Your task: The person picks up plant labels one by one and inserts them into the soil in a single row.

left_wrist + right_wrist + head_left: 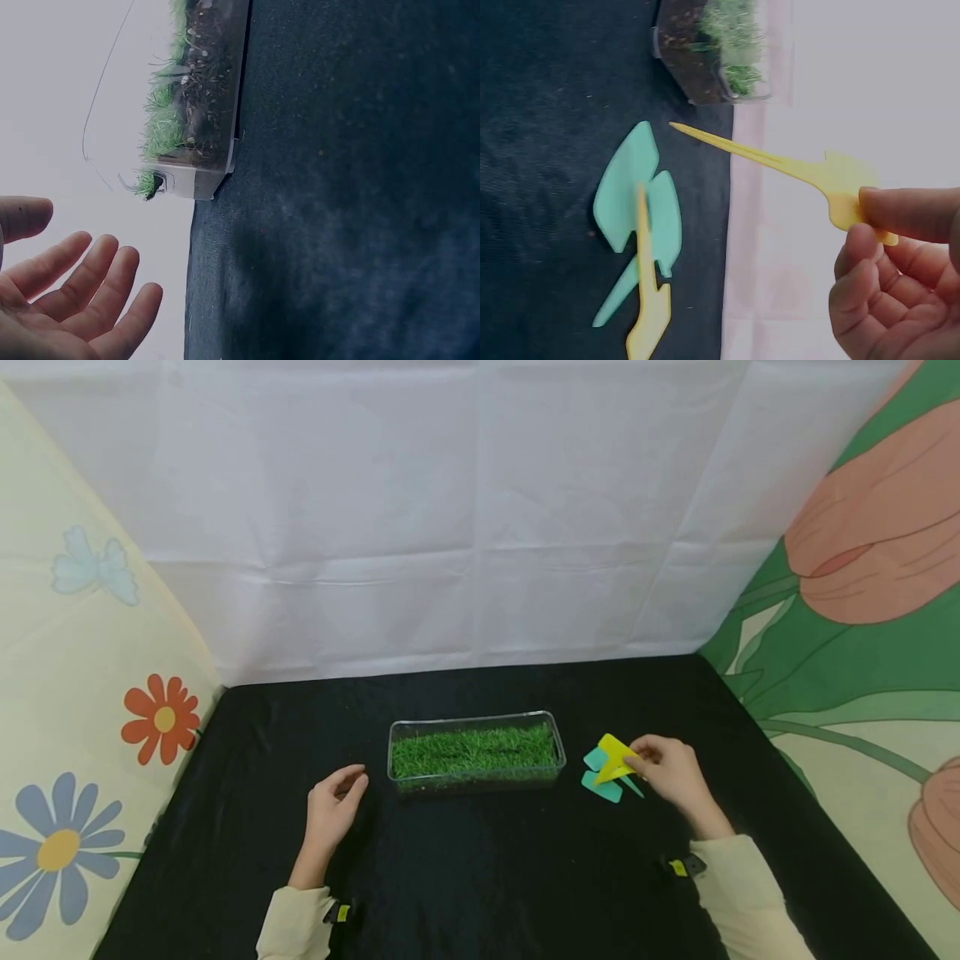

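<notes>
My right hand (672,774) pinches a yellow plant label (844,187) by its wide head between thumb and fingers. Its pointed stem reaches away from the hand, above the cloth. Below it lie green plant labels (628,195), overlapping, with a second yellow plant label (654,319) across them. Left of the right hand stands a clear plastic tray (471,722) filled with dark soil and short green grass (472,750). Near the tray's left end is my left hand (335,806), holding nothing, its fingers loosely bent and apart from the tray.
A black cloth (465,877) covers the table. White fabric (375,510) hangs behind it. Patterned panels with flowers stand at the left (97,693) and right (885,693) edges. A dark band with a yellow mark sits at each wrist.
</notes>
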Demonstrator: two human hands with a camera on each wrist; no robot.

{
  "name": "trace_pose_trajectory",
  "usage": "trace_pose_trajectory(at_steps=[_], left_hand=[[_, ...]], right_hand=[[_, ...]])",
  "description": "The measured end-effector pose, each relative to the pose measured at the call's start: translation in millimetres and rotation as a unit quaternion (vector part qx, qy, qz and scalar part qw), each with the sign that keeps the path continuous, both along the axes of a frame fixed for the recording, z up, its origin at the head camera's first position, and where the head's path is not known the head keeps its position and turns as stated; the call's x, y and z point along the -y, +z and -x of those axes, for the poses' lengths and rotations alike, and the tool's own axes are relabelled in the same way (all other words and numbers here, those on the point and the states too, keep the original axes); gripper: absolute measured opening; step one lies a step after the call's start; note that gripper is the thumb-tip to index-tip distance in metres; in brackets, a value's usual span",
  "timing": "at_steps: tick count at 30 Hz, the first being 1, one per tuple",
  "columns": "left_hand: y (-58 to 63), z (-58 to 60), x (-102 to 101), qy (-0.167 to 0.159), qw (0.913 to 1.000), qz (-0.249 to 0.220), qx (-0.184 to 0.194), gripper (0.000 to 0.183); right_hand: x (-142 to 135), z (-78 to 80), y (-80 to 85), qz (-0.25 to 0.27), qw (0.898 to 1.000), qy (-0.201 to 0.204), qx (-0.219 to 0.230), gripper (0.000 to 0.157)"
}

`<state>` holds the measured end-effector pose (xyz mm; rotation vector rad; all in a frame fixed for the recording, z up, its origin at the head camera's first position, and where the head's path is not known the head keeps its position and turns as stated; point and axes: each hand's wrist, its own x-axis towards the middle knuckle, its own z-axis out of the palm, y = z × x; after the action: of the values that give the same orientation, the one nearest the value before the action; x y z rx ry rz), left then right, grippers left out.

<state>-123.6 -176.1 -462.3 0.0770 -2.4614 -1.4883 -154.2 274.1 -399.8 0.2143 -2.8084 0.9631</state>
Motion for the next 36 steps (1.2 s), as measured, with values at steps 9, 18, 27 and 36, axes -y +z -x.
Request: trace_pose_trajectory(at_steps=[9,18,27,36], left_hand=[[1.9,-0.2,-0.2,0.003,1.0,0.0,-0.001,0.022],[3.4,-0.2,-0.7,0.0,1.0,-0.003,-0.003,0.023],[5.0,-0.5,-0.2,0.002,0.9999,0.002,-0.016,0.023],[15.1,2.3,-2.9,0.001,0.9977,0.011,-0.067,0.021]], right_hand=[[6.9,-4.0,17.4,-0.016,0.998,0.014,-0.051,0.006],[16.6,-1.6,32.0,-0.026,0.992,0.044,-0.115,0.006],[28.3,4.7,47.7,-0.032,0.987,0.085,-0.135,0.007],[42.9,11.0,55.2,-0.032,0.987,0.107,-0.118,0.006]])
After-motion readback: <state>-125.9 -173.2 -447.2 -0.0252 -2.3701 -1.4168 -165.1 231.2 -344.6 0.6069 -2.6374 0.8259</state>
